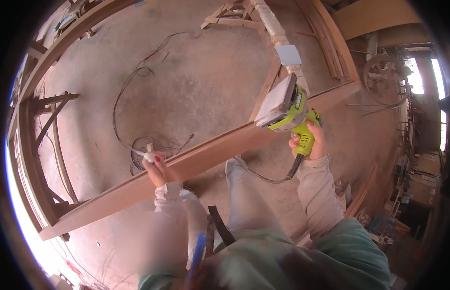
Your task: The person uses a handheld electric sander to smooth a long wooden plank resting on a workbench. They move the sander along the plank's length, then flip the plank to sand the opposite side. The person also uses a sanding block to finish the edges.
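Note:
My right hand (310, 140) grips a lime-green electric sander (297, 108) by its handle. Its flat pad is lifted off the wood and tilted toward the upper left, and a dark cord trails from the handle's end. A long reddish-brown wooden board (210, 153) crosses in front of my legs, rising from lower left to upper right. At the board's far edge, my left hand (158, 169) is closed, with a small pale thing at its fingertips that I cannot make out.
A wooden frame (29, 125) stands at the left. A trestle beam (271, 24) with a pale square sheet (288, 55) reaches away at the upper middle. A cable (116, 108) loops over the concrete floor. Planks (331, 43) and a spoked wheel (382, 75) are at the right.

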Demonstrator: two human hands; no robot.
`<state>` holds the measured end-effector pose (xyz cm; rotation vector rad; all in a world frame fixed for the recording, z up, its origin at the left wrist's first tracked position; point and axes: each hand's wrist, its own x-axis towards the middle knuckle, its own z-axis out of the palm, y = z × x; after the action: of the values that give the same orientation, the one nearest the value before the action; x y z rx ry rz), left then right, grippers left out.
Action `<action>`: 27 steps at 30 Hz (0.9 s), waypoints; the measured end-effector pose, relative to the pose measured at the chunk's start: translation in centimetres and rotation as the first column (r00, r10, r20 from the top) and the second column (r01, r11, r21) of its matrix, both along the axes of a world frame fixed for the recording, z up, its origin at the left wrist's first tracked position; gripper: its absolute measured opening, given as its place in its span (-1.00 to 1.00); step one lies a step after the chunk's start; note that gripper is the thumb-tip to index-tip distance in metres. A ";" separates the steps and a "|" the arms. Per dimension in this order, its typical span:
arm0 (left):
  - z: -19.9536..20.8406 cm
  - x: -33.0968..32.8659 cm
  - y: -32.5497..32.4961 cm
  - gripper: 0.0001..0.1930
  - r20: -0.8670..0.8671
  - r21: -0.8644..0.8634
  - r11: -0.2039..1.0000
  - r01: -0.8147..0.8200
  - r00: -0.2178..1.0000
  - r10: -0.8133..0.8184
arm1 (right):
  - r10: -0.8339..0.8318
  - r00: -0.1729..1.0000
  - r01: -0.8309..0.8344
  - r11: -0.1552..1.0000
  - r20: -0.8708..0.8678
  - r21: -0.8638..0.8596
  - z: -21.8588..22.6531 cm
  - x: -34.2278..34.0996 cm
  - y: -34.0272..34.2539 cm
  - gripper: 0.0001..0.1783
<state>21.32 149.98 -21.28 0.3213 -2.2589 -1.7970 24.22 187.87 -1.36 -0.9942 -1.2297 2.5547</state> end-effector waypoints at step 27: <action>10.4 13.7 -27.7 -0.59 0.046 -0.138 0.973 -0.183 0.981 0.190 | 0.118 0.922 -0.234 0.928 -0.369 -0.290 6.7 5.9 -15.0 -0.67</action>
<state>35.07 122.32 -10.86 0.5479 -2.2890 -1.5544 30.15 172.84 5.30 -0.4524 -0.8492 2.9793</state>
